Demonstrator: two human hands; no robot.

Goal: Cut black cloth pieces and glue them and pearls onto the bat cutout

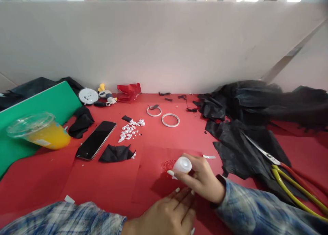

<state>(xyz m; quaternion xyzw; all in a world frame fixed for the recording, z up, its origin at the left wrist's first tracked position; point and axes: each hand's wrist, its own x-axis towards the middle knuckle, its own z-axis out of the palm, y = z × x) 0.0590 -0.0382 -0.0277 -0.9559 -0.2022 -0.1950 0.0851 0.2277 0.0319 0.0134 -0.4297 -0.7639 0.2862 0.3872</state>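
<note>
The head camera showed the right hand [205, 180] grasping a small white bottle [182, 164] between thumb and fingers, at the near middle of a red surface [187, 136]. A glistening patch [167, 165] lay on the red just left of the bottle. The left hand [167, 212] rested palm down, nearer, its grip released and its fingers stretched toward the right hand.

Farther off, two pale rings lay apart: the left ring [154, 115] had a dark scrap [154, 107] at its far edge, and the right ring [170, 126] lay slightly nearer. To their left were scattered white beads [128, 130], with a folded black piece [115, 153] on their near side. Left of these lay a phone [96, 140], and beyond it, far left, a cup of orange drink [50, 137] stood before a green board [63, 95]. On the right, scissors [275, 162] with red and yellow handles lay on crumpled black material [238, 146].
</note>
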